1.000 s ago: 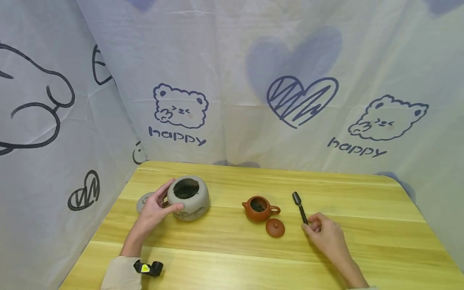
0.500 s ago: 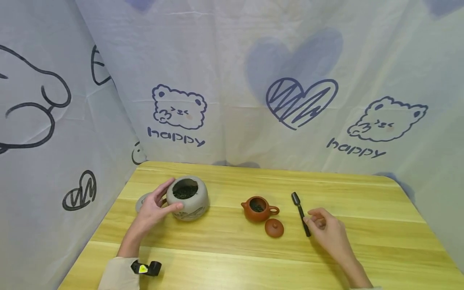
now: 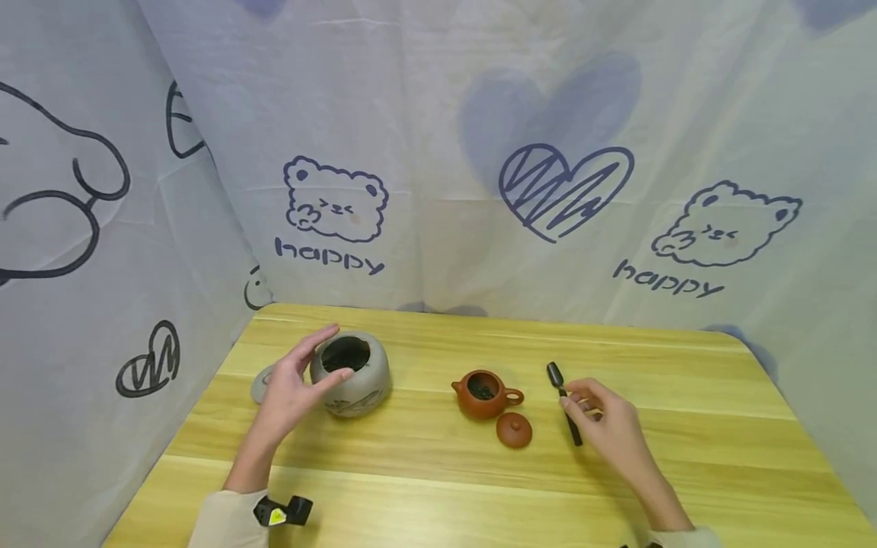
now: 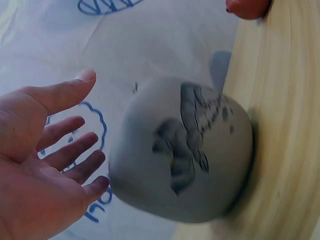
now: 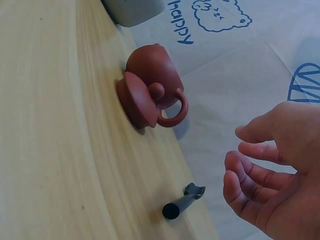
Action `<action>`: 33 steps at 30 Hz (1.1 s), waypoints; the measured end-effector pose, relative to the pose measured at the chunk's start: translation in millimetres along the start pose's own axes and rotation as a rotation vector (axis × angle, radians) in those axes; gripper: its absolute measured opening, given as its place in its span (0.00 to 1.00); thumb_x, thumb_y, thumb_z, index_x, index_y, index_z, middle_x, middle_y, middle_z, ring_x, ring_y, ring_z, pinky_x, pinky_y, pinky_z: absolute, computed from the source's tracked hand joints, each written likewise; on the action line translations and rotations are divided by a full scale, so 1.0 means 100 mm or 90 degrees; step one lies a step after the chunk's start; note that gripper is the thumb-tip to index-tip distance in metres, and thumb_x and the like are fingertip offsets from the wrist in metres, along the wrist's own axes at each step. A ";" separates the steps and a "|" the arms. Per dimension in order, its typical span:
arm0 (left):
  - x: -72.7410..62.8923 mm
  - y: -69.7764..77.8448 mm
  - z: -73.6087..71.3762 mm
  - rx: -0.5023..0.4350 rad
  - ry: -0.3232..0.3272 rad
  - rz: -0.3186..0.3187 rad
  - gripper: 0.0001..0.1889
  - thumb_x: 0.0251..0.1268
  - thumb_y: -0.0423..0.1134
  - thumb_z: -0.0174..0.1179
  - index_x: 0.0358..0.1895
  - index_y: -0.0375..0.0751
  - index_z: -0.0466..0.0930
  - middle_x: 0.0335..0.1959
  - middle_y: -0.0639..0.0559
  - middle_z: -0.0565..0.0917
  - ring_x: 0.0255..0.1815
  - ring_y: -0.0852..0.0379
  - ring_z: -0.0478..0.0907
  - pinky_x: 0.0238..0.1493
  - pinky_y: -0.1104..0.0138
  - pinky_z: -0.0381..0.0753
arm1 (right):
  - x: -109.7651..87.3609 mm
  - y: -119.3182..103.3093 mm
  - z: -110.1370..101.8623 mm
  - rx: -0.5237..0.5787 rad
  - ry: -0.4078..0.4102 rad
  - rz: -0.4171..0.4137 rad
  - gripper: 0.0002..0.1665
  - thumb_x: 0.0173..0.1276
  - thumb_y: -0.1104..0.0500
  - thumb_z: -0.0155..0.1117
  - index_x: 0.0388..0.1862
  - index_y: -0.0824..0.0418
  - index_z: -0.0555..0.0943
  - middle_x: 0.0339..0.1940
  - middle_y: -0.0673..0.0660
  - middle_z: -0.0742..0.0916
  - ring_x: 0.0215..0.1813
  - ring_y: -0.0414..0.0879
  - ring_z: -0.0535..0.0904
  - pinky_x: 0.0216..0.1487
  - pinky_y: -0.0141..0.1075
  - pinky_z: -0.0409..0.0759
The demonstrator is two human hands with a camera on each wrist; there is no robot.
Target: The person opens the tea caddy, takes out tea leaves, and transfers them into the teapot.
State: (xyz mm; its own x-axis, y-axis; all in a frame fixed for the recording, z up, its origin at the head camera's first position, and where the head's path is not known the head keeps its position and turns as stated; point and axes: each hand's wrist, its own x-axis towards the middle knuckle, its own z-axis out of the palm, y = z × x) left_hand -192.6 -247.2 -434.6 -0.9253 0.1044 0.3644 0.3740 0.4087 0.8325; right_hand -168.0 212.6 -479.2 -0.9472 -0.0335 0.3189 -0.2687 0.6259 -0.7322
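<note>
A round grey tea jar with dark tea leaves inside stands at the left, a dark drawing on its side. My left hand is beside and slightly above it, thumb and fingers spread; the left wrist view shows the fingers straight. On the table lies a black tea scoop. Over its handle hovers my right hand, fingers loosely bent and holding nothing; a gap to the scoop shows in the right wrist view. A small brown clay teapot with leaves in it stands between the hands.
The teapot's lid lies on the wooden table in front of its handle. A grey jar lid is partly hidden behind my left hand. A printed cloth hangs along the table's back and left side.
My left hand has loosened from the jar and lifted a little. My right hand has let go of the scoop, risen and shifted slightly away toward the back; the scoop stays on the table.
</note>
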 end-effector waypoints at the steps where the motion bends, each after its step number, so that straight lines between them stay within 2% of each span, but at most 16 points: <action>1: 0.00 0.03 0.02 -0.002 0.003 0.013 0.34 0.63 0.33 0.73 0.72 0.38 0.73 0.74 0.41 0.72 0.77 0.42 0.63 0.78 0.62 0.60 | 0.01 -0.02 0.01 0.005 -0.001 0.001 0.09 0.72 0.61 0.70 0.48 0.61 0.85 0.35 0.51 0.87 0.36 0.41 0.86 0.32 0.31 0.86; 5: 0.01 0.10 0.14 -0.033 0.008 0.068 0.30 0.63 0.28 0.71 0.69 0.34 0.75 0.70 0.39 0.75 0.74 0.41 0.68 0.73 0.75 0.64 | 0.03 -0.05 0.04 0.023 -0.010 -0.004 0.09 0.73 0.60 0.69 0.50 0.59 0.85 0.36 0.51 0.87 0.36 0.42 0.85 0.32 0.31 0.85; 8: 0.02 0.15 0.26 -0.062 0.011 0.095 0.26 0.64 0.25 0.69 0.66 0.31 0.77 0.66 0.38 0.78 0.70 0.42 0.71 0.71 0.73 0.69 | 0.04 -0.06 0.07 0.043 -0.008 -0.013 0.09 0.73 0.59 0.69 0.50 0.57 0.85 0.37 0.50 0.87 0.37 0.42 0.85 0.32 0.32 0.85; 12: 0.06 0.20 0.43 -0.086 0.008 0.104 0.24 0.65 0.26 0.69 0.64 0.33 0.79 0.63 0.41 0.82 0.66 0.44 0.76 0.70 0.64 0.74 | 0.04 -0.07 0.13 0.089 -0.007 -0.014 0.09 0.72 0.61 0.70 0.50 0.57 0.85 0.37 0.50 0.87 0.39 0.42 0.84 0.32 0.32 0.85; 16: 0.09 0.25 0.61 -0.103 -0.013 0.097 0.22 0.65 0.27 0.69 0.62 0.34 0.80 0.61 0.42 0.83 0.64 0.45 0.79 0.68 0.57 0.77 | 0.02 -0.08 0.20 0.132 -0.010 -0.024 0.09 0.72 0.63 0.70 0.49 0.57 0.85 0.36 0.51 0.87 0.38 0.42 0.83 0.31 0.32 0.84; 20: 0.11 0.27 0.79 -0.119 -0.040 0.085 0.20 0.65 0.28 0.70 0.60 0.34 0.82 0.58 0.42 0.85 0.60 0.44 0.81 0.64 0.51 0.79 | 0.00 -0.08 0.27 0.170 -0.010 -0.045 0.09 0.71 0.64 0.70 0.48 0.63 0.85 0.37 0.53 0.87 0.38 0.43 0.83 0.30 0.31 0.83; 24: 0.15 0.25 0.96 -0.173 -0.065 0.078 0.18 0.65 0.26 0.69 0.57 0.30 0.82 0.56 0.38 0.85 0.58 0.39 0.82 0.62 0.46 0.80 | 0.00 -0.08 0.35 0.194 -0.017 -0.043 0.10 0.70 0.64 0.71 0.48 0.66 0.85 0.38 0.53 0.88 0.39 0.44 0.83 0.32 0.31 0.84; 28: 0.18 0.21 1.14 -0.229 -0.074 0.056 0.17 0.64 0.24 0.68 0.56 0.27 0.82 0.56 0.35 0.84 0.58 0.35 0.80 0.60 0.46 0.82 | -0.02 -0.07 0.42 0.194 -0.027 -0.021 0.11 0.69 0.64 0.72 0.48 0.65 0.85 0.38 0.54 0.88 0.39 0.43 0.83 0.35 0.31 0.85; 33: 0.20 0.16 1.34 -0.266 -0.060 -0.001 0.16 0.65 0.24 0.68 0.55 0.27 0.83 0.54 0.34 0.84 0.56 0.35 0.81 0.56 0.55 0.86 | -0.06 -0.06 0.48 0.211 -0.052 0.030 0.11 0.69 0.61 0.73 0.48 0.62 0.86 0.38 0.54 0.87 0.40 0.44 0.83 0.37 0.31 0.85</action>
State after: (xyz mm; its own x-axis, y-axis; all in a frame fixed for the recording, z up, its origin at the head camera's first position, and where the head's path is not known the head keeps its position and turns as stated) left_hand -213.1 -117.0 -470.3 -0.9202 0.1947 0.3397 0.3479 0.0086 0.9375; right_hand -169.5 171.9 -505.2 -0.9673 -0.0811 0.2405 -0.2536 0.3408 -0.9053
